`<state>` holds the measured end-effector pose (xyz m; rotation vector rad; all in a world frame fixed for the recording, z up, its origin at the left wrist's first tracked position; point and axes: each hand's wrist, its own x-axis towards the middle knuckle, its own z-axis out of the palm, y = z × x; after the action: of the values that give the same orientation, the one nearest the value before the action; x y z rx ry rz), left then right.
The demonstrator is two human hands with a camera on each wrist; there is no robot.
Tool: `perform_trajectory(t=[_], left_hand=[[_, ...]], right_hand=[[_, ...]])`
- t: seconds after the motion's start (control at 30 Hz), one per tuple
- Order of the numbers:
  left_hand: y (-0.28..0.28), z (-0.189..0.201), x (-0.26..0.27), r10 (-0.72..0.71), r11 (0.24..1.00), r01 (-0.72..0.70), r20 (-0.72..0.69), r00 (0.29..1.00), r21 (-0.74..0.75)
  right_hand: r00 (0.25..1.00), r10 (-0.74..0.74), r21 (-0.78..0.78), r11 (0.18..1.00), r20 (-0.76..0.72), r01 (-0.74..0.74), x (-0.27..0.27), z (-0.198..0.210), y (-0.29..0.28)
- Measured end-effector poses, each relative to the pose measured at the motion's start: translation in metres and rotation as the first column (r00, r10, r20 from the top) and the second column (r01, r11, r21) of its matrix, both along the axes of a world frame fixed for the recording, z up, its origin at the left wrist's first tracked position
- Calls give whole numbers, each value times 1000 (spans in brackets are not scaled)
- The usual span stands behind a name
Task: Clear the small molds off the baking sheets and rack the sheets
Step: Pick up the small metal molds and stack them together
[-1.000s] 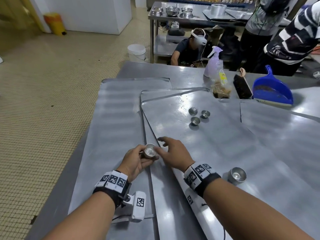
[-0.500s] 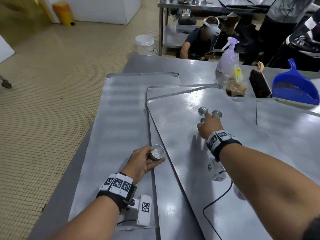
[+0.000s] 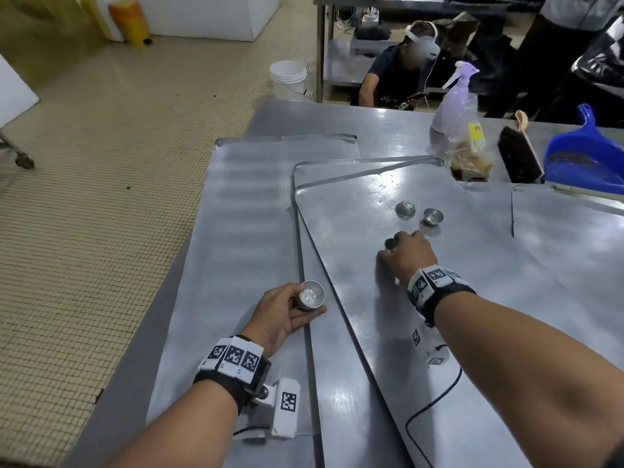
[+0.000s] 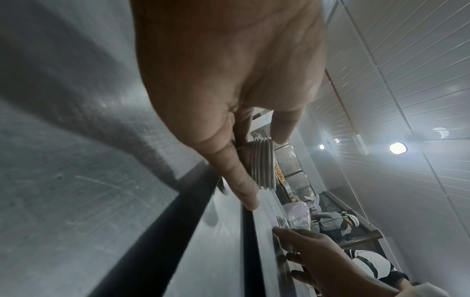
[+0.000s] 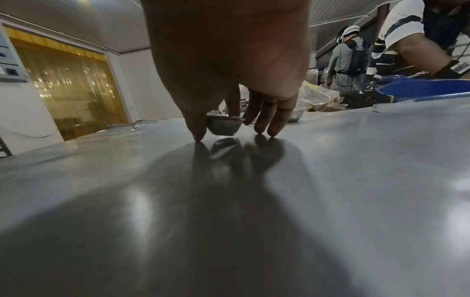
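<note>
Toward the far right of the steel table (image 3: 337, 119): a blue dustpan (image 3: 587, 157) holding dark debris, just beside a black-bristled hand brush (image 3: 518, 153) with a pale handle. Left of these, a lilac spray bottle (image 3: 456, 103) and a clear plastic bag (image 3: 471, 153) of brown contents. Beyond the table, on the tiled floor (image 3: 101, 163): stacked white buckets (image 3: 288, 79), a yellow bin (image 3: 130, 20), a crouching person (image 3: 398, 65) wearing a white headset.
</note>
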<state>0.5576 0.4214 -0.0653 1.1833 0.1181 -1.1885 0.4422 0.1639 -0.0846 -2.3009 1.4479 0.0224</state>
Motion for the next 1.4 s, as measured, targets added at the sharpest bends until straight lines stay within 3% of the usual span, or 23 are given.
perform_trajectory(t=[0.33,0.57,0.7,0.9,1.1,1.23,1.4], left_hand=[[23,-2,-8,-18,1000,18,32,999,-2],[36,6,-10,-48,998,45,64,997,47],[42,4,-8,-36,998,33,68,997,54],[45,6,-5,-8,999,7,36,999,43],[41,4,-3,9,1000,-10,75,997,5],[37,3,-2,11,1000,-12,115,993,2],[28,3,4,20,1000,-21,139,990,9]], right_hand=[[990,134,32,990,50,-136,-14,2,66],[987,130,33,991,99,-133,-25,7,96],[961,144,61,985,234,-162,-24,18,116],[848,189,144,945,496,-295,-7,37,154],[827,419,37,885,374,-465,7,35,181],[819,442,-7,882,365,-472,14,32,182],[803,434,51,867,408,-495,12,39,172]])
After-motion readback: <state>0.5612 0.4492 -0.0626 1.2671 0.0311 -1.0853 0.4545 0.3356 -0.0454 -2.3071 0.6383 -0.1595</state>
